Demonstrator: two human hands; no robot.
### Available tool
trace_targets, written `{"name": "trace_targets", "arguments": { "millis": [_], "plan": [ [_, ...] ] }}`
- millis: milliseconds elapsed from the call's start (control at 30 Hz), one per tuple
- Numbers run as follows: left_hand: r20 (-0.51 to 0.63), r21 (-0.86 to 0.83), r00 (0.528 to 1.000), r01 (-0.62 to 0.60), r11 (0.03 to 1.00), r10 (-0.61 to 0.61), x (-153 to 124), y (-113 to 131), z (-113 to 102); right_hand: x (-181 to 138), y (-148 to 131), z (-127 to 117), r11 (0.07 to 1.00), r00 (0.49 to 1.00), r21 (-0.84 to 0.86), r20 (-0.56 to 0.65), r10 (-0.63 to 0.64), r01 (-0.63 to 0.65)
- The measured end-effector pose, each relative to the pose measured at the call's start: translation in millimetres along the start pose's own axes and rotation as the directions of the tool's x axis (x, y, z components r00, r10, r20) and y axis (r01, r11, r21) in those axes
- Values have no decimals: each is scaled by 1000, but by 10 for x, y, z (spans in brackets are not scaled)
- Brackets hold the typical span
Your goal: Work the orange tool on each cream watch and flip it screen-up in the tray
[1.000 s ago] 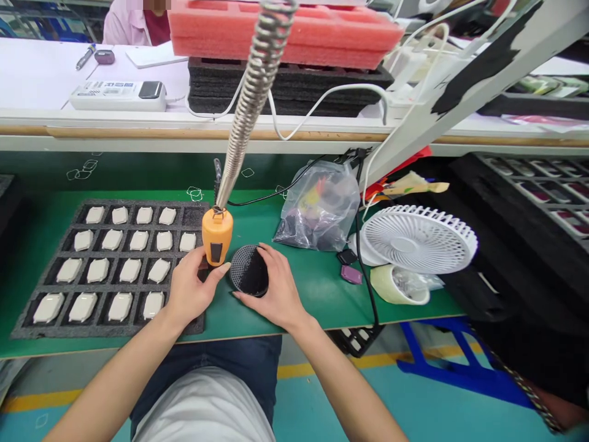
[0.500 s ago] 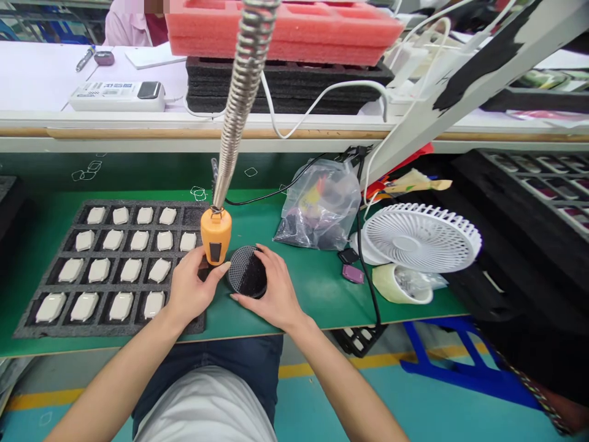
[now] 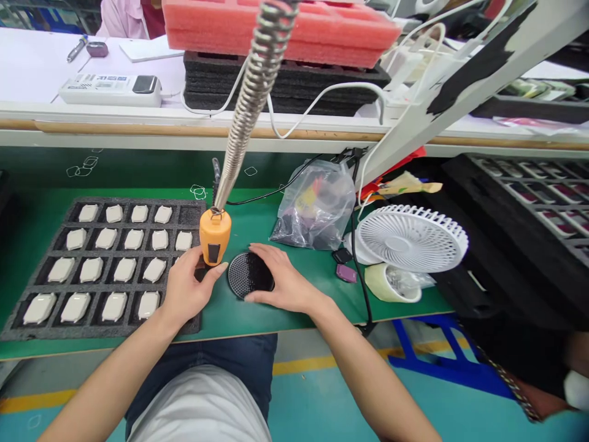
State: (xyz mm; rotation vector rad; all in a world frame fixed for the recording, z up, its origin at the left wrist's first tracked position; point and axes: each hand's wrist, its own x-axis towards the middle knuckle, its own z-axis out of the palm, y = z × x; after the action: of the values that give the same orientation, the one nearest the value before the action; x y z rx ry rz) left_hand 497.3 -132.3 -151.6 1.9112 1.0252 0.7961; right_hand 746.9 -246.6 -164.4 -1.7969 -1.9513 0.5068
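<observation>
An orange electric screwdriver hangs upright from a coiled metal spring. My left hand is closed around its lower end, thumb in front; the tip is hidden. Beside it, a round black dish with a grid of small holes lies on the green bench top. My right hand curls around the dish's right rim, thumb near and fingers at the far side. Left of my hands lies a grey foam tray bearing rows of whitish watch-case-like parts.
A clear plastic bag, a white fan and a pale cup stand to the right, with a black cable between. Stacked foam trays rest on the shelf ahead. Another person's pink sleeve shows behind.
The view has shifted slightly, so the foam tray and fan sit further left. My right hand has turned around the dish, its wrist swinging right and up. The left hand keeps its grip.
</observation>
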Motion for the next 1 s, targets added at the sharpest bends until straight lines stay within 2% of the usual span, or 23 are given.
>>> {"name": "trace_targets", "arguments": {
  "millis": [100,200,433,700,833,1000],
  "plan": [
    [1,-6,1000,-2,1000,2,-3,2,2,-2,-75,149,990,988,-61,-93,120,-126],
    [3,-9,1000,-3,1000,3,-5,3,7,-14,-121,257,978,975,-92,-138,172,-185],
    [5,-8,1000,-3,1000,3,1,-1,9,-57,-40,179,976,972,-108,-163,170,-189],
    [6,4,1000,-2,1000,2,-8,0,5,89,-41,282,965,966,-150,-179,186,-214],
    [12,1,1000,2,1000,-2,-9,-11,5,27,-27,238,964,958,-132,-202,202,-231],
    [24,-6,1000,7,1000,-7,-16,-29,5,-110,-138,214,970,960,-116,-210,185,-212]
  ]
}}
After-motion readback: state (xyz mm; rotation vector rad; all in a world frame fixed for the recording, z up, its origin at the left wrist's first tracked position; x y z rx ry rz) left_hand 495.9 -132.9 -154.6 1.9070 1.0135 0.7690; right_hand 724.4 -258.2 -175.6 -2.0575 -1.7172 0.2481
